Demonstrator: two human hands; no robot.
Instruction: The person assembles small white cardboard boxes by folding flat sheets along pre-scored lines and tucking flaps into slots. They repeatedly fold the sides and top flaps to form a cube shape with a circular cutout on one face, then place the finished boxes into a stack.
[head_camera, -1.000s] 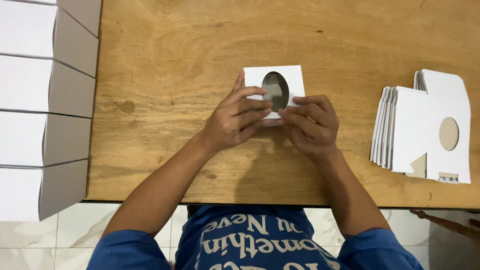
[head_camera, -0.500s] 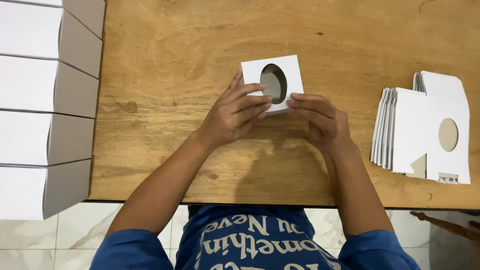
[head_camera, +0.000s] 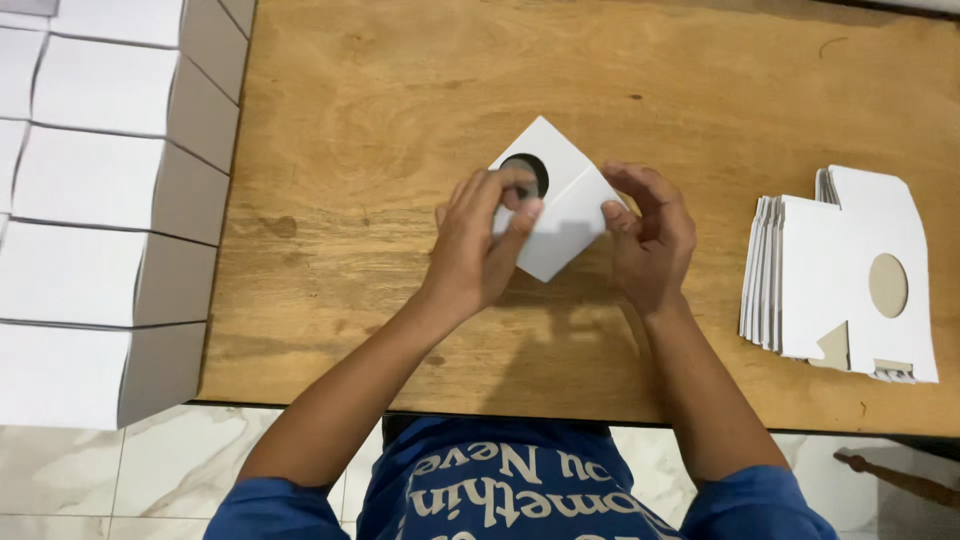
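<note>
A small white cardboard box (head_camera: 562, 218) with a round window hole sits tilted, corner up, above the middle of the wooden table (head_camera: 400, 120). My left hand (head_camera: 480, 240) grips its left side, fingers over the face near the hole. My right hand (head_camera: 648, 235) holds its right edge with the fingertips. Both hands keep the box between them.
A stack of flat white box blanks (head_camera: 840, 275) with round cut-outs lies at the table's right. A row of several assembled white boxes (head_camera: 95, 200) lines the left side. Pale marbled floor tiles show below the table's near edge.
The box has been turned from lying square with its window facing up to a tilted, diamond-like pose. Both hands shifted with it and stayed on it.
</note>
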